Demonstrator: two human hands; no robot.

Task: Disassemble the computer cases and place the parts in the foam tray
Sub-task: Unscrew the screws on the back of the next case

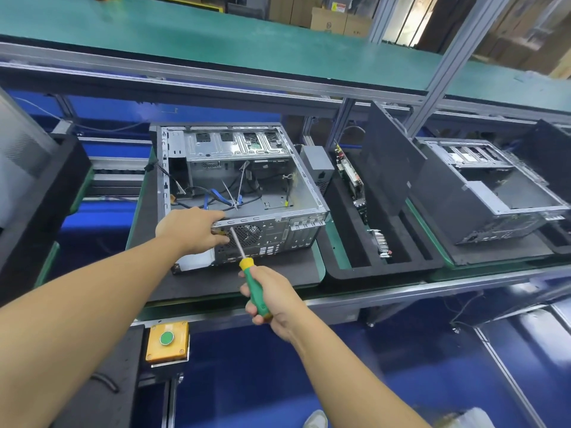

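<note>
**Q:** Head view: where is the computer case, and what are the hands doing?

**A:** The open computer case (238,186) lies on its side on a black mat (216,282) at the centre of the bench. Its perforated rear panel faces near. The left hand (191,230) curls its fingers over the case's near top rim and grips it. The right hand (275,298) is wrapped around the green handle of a screwdriver (256,291). The screwdriver's tip meets the rear panel just beside the left thumb.

**Q:** How would the case handle?

**A:** It is probably stiff sheet steel and fairly heavy, with thin rims that may be sharp. The folded near rim looks the safest hold. The loose cables (213,196) inside are soft and could snag.

**Q:** And the room around it?

**A:** The foam tray (340,273) sits just right of the mat. A power supply (318,165) and a circuit board (352,177) already stand in it, and one long slot looks free. A dark side panel (389,156) leans at the tray's right, beside a second case (494,193). A shelf beam (216,84) crosses above the far side, so lifts are best kept low.
</note>
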